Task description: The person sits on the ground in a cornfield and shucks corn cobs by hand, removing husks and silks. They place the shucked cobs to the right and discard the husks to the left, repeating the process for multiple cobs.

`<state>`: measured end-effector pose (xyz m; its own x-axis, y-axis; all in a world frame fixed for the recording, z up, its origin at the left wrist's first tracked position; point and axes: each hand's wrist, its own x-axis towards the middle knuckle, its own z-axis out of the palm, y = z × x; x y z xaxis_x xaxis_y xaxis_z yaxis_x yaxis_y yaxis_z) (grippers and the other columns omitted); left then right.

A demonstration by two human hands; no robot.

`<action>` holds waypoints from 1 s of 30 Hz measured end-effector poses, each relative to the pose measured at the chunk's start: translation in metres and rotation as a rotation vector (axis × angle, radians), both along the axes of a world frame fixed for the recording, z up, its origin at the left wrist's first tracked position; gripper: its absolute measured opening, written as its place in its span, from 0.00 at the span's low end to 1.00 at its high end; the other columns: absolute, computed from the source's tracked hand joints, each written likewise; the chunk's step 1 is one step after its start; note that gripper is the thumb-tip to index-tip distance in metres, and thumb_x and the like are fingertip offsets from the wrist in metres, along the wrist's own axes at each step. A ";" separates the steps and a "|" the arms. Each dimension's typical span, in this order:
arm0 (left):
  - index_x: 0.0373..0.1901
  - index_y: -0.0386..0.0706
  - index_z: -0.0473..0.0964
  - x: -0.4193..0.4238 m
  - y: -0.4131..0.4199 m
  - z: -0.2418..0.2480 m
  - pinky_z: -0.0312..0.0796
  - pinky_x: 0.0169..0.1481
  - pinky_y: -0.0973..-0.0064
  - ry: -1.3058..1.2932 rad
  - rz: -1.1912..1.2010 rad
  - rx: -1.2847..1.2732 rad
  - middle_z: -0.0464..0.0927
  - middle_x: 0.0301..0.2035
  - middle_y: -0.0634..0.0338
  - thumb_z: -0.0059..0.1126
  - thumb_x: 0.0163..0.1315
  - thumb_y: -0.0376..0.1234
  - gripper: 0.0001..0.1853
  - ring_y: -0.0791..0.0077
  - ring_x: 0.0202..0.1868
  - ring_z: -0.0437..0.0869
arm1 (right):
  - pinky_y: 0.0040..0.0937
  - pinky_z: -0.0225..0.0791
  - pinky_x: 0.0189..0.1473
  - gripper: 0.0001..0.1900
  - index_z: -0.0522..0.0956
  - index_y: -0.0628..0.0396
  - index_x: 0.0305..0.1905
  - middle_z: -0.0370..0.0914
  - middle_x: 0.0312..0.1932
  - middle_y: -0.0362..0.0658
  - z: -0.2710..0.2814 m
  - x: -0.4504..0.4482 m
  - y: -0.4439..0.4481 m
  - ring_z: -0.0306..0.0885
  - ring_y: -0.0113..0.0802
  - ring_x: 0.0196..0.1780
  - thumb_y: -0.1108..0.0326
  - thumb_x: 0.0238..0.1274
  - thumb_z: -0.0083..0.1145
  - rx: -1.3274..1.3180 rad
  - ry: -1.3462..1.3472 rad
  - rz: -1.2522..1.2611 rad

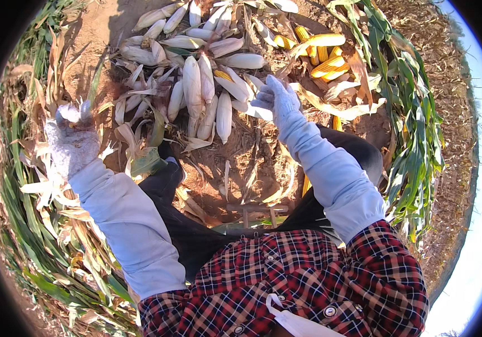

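Note:
My left hand (74,141), in a pale knit glove, is raised at the left beside dry husks; its curled fingers are overexposed, and something dark and brownish, perhaps corn silk, lies at its palm. At the centre right my right hand (278,99), gloved too, hangs over the right edge of the pile with fingers slightly bent and apart, nothing seen in it. A pile of corn ears in pale husks (193,86) lies on the soil before me. Husked yellow corn ears (329,67) are heaped beyond my right hand, to the right.
Cut green corn stalks and leaves (413,139) line the right side. More stalks and dry leaves (26,189) run along the left. Loose husks (342,110) are strewn on the soil. My bent legs frame the ground, with a small wooden frame (258,208) between them.

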<state>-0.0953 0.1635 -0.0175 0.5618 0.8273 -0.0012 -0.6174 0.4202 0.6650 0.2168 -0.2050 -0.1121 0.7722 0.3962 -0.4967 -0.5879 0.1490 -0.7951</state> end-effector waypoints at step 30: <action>0.65 0.36 0.63 0.034 -0.114 0.067 0.55 0.40 0.73 0.076 -0.023 -0.149 0.62 0.38 0.67 0.59 0.74 0.38 0.25 0.79 0.34 0.63 | 0.42 0.72 0.61 0.43 0.72 0.59 0.60 0.82 0.53 0.53 -0.243 -0.085 0.077 0.82 0.48 0.59 0.43 0.46 0.78 -1.162 -0.205 0.582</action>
<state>-0.0611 0.0497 0.0497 0.5738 0.8020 -0.1663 -0.5567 0.5308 0.6390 0.1323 -0.1279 -0.3551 0.7363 0.1183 -0.6662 -0.1878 -0.9102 -0.3691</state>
